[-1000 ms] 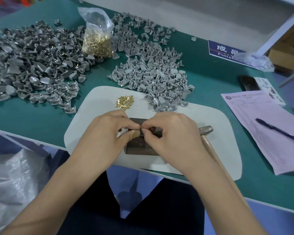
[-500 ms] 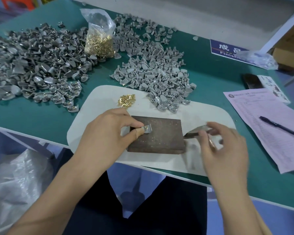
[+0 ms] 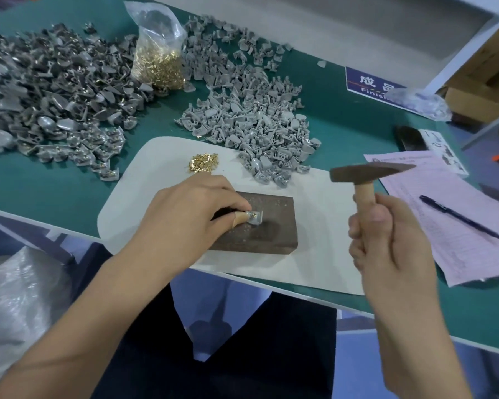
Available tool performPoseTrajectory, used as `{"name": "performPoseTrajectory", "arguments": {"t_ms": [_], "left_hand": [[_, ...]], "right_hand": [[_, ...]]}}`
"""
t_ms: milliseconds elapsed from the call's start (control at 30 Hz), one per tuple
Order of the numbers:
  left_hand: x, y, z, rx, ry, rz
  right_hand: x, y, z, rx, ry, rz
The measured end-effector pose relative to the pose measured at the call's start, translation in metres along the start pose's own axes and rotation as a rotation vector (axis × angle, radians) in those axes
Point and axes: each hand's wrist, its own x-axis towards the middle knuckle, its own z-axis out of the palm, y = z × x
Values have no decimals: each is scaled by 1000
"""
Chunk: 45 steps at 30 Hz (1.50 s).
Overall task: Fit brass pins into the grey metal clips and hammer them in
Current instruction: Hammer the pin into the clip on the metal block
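- At about ten o'clock from the block I saw the darker heap of grey clips [image 3: 49,102] spread over the green table [image 3: 343,125].
- Just right of that heap, at eleven o'clock, a clear bag of brass pins [image 3: 159,61] stood upright, touching clips on both sides.
- A lighter heap of grey clips [image 3: 251,119] lay at twelve to one o'clock, its near edge spilling onto the white mat [image 3: 323,220].
- A small loose cluster of brass pins [image 3: 203,162] lay on the mat at eleven o'clock, near the left hand.
- My left hand [image 3: 185,214] pinched a single grey clip [image 3: 255,218] between thumb and forefinger, pressing it down on the dark metal block [image 3: 271,234]; a brass pin head [image 3: 253,215] showed in the clip.
- The block sat on the mat, near the table's front edge.
- My right hand [image 3: 386,249] was clenched round the wooden handle of the hammer [image 3: 366,174], whose head hung in the air at two o'clock from the clip, well apart from it and blurred.
- Further right, at three o'clock, a dark pen [image 3: 461,218] lay on a pink paper form [image 3: 444,197].
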Motion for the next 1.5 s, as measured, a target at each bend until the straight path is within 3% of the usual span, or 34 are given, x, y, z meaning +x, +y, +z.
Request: {"name": "performPoseTrajectory", "arguments": {"t_ms": [133,233,433,633,767,900,1033,1200,1333,1500], "left_hand": [[7,-4,-4,64,-16,15],[10,-3,-4,74,-32,-4],[10,-4,-3,82,-28,2],[8,-5,-2,71,-11,-5],[8,-5,-2,21,-1,-5],[9,-5,-2,41,-13,-8],[10,-7,-1,20,-10,-10],[12,-11,-2,-78,-44,-31],[15,-14,-3,-112,-69,-35],[16,-16,-3,-137,-83,-58]], "right_hand": [[-2,-11,8,-75,-294,-14],[1,-16,16,-317,-363,-47],[6,-39,22,-474,-241,-144],[-2,-51,36,-614,-291,-123],[-2,-52,32,-512,-128,-149],[-8,-52,37,-609,-289,-116],[-5,-49,34,-476,-41,-199],[-14,-43,40,-601,-208,-156],[-10,-39,35,-447,-2,-195],[-5,-41,35,-574,-251,-115]]}}
